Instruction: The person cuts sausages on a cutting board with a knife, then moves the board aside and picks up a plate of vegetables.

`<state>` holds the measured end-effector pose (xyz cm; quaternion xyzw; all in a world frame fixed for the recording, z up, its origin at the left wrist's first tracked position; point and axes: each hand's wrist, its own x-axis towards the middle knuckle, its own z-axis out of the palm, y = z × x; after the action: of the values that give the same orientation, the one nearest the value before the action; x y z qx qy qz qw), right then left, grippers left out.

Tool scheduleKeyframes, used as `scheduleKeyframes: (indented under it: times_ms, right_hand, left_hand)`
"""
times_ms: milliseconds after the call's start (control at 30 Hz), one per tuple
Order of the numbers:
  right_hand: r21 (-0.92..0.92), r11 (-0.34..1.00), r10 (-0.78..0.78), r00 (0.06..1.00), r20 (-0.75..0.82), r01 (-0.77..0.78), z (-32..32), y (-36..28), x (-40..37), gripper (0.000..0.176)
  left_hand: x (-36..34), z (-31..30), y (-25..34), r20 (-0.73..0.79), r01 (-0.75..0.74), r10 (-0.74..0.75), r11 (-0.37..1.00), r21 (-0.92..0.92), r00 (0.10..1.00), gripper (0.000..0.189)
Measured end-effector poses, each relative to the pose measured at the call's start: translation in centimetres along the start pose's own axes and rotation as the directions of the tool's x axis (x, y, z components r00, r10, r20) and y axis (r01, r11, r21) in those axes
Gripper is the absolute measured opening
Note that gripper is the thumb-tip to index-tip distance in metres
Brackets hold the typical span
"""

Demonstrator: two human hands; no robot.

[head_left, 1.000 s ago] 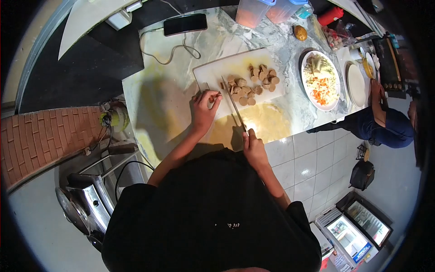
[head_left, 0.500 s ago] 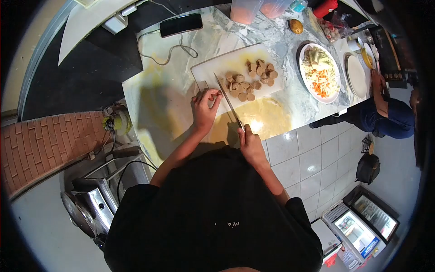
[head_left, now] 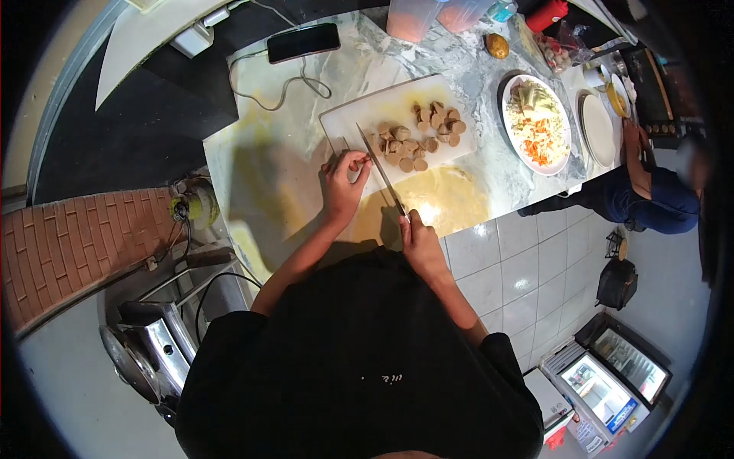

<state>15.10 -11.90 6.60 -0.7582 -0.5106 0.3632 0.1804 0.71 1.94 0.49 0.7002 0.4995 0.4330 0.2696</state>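
my right hand point(head_left: 422, 243) — fingers wrapped tight on handle of kitchen knife point(head_left: 384, 176); blade slants up and left over white cutting board point(head_left: 345, 118). my left hand point(head_left: 345, 187) at board's near-left part, thumb and fingertips curled in close beside blade; cannot tell whether they pinch anything. round brown slices point(head_left: 408, 147) in loose piles on board, right of blade, apart from both hands. right of board: oval plate point(head_left: 514, 145) of shredded vegetables point(head_left: 544, 131). smartphone point(head_left: 303, 43) beyond board — far left, on marble countertop point(head_left: 355, 50).
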Motion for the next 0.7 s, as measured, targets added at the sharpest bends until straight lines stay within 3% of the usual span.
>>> scheduleKeyframes:
  times_ms: [700]
  right_hand:
    - [-0.002,0.999,0.038,0.999,0.032,-0.038,0.42,-0.37,-0.03,0.028]
  left_hand:
    - [-0.36,-0.02,-0.06,0.026,0.030,-0.031,0.999,0.026,0.999,0.017]
